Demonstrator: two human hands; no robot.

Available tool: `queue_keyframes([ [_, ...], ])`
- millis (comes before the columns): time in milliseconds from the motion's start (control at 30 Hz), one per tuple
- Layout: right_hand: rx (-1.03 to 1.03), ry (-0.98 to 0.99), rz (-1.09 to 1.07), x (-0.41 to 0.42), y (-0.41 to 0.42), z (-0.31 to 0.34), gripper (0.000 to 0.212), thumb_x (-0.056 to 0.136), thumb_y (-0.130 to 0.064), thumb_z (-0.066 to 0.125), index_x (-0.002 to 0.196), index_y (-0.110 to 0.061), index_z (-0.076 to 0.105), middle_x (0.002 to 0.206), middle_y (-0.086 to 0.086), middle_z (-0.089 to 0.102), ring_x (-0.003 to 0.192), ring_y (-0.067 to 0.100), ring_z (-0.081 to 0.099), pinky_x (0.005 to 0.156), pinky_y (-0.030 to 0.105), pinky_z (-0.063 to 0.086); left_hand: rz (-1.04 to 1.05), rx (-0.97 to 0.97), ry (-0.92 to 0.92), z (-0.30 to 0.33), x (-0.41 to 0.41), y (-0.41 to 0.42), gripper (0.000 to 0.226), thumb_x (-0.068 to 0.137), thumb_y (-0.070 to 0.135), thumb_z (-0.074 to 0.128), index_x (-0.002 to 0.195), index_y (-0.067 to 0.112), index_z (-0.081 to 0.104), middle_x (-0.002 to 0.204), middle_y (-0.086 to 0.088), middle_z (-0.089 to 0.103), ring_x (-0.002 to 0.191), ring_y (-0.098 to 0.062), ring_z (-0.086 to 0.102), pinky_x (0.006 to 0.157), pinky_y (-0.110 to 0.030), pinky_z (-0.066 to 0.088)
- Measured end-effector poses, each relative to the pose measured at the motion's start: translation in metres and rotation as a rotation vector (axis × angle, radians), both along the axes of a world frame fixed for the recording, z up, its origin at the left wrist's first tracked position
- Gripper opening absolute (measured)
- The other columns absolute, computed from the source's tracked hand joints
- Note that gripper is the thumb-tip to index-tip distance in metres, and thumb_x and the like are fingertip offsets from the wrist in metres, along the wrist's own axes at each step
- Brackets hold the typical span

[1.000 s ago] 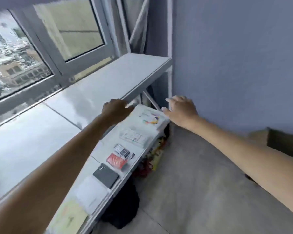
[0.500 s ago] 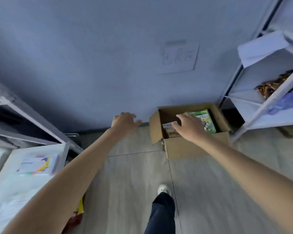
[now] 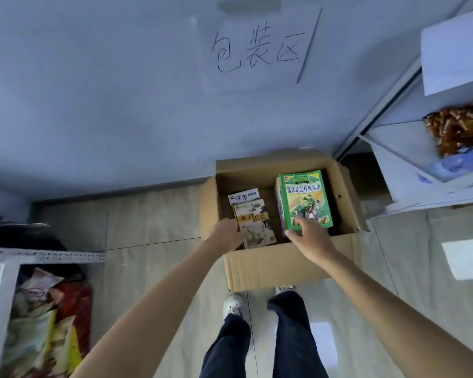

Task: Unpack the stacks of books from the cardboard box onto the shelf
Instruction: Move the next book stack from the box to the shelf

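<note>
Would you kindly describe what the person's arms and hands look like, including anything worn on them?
Both arms are bare all the way up, with no sleeves in view. The left hand and right hand wear no gloves, and no rings, watch or bracelet show.

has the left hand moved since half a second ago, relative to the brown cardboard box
Yes. The left hand was out to the left of the brown cardboard box over the floor; now it has crossed rightward over the box's left wall to the beige-covered book.
</note>
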State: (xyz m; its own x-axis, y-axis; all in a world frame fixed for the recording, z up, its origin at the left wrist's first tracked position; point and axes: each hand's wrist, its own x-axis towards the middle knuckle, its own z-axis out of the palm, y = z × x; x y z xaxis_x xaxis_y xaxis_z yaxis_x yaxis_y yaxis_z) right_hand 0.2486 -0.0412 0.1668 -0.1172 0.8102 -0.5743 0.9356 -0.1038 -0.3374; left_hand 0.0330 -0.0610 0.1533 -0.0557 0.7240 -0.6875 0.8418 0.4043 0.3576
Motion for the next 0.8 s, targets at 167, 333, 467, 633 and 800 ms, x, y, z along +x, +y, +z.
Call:
queue_keyframes([
  [167, -0.146, 0.077, 0.04, -0.007, 0.065, -0.081, 0.059, 0.096, -0.042, 0.05, 0.144, -0.01, 0.04, 0.146, 0.01, 0.045, 0.133, 0.026, 0.044, 0.104, 0.037, 0.039, 0.153, -0.145, 0.0, -0.093, 0.014, 0.042, 0.045, 0.097, 0.035, 0.047, 0.128, 0.004, 0.05, 0.123, -0.016, 0.058, 0.111, -0.031, 0.056, 0.081, -0.033, 0.042],
  [333, -0.304, 0.125, 0.028, -0.023, 0.099, -0.17, 0.061, 0.096, -0.036, 0.05, 0.147, -0.007, 0.032, 0.149, 0.013, 0.04, 0.134, 0.028, 0.042, 0.106, 0.037, 0.038, 0.37, -0.261, -0.017, -0.182, 0.014, 0.073, 0.059, 0.095, 0.039, 0.05, 0.142, 0.005, 0.037, 0.141, -0.016, 0.048, 0.126, -0.031, 0.049, 0.095, -0.037, 0.043],
  [467, -0.387, 0.104, 0.033, -0.038, 0.111, -0.247, 0.062, 0.097, -0.036, 0.05, 0.148, -0.006, 0.03, 0.148, 0.014, 0.04, 0.134, 0.03, 0.043, 0.11, 0.042, 0.037, 0.532, -0.345, -0.059, -0.251, 0.01, 0.096, 0.06, 0.097, 0.035, 0.049, 0.145, 0.005, 0.03, 0.143, -0.016, 0.048, 0.127, -0.031, 0.049, 0.089, -0.033, 0.042],
  [633, -0.444, 0.101, -0.053, -0.055, 0.114, -0.333, 0.065, 0.097, -0.03, 0.051, 0.15, -0.009, 0.021, 0.15, 0.018, 0.031, 0.135, 0.034, 0.039, 0.111, 0.041, 0.035, 0.862, -0.326, -0.237, -0.327, 0.013, 0.126, 0.047, 0.096, 0.025, 0.053, 0.138, 0.01, 0.039, 0.131, -0.011, 0.059, 0.104, -0.025, 0.06, 0.079, -0.03, 0.045],
  [800, -0.451, 0.125, -0.278, -0.057, 0.117, -0.387, 0.078, 0.096, -0.025, 0.053, 0.154, -0.008, 0.003, 0.157, 0.017, 0.02, 0.142, 0.036, 0.029, 0.113, 0.046, 0.031, 1.116, -0.26, -0.269, -0.383, 0.013, 0.136, 0.069, 0.084, 0.03, 0.069, 0.142, 0.007, 0.04, 0.137, -0.015, 0.055, 0.12, -0.032, 0.057, 0.1, -0.045, 0.049],
])
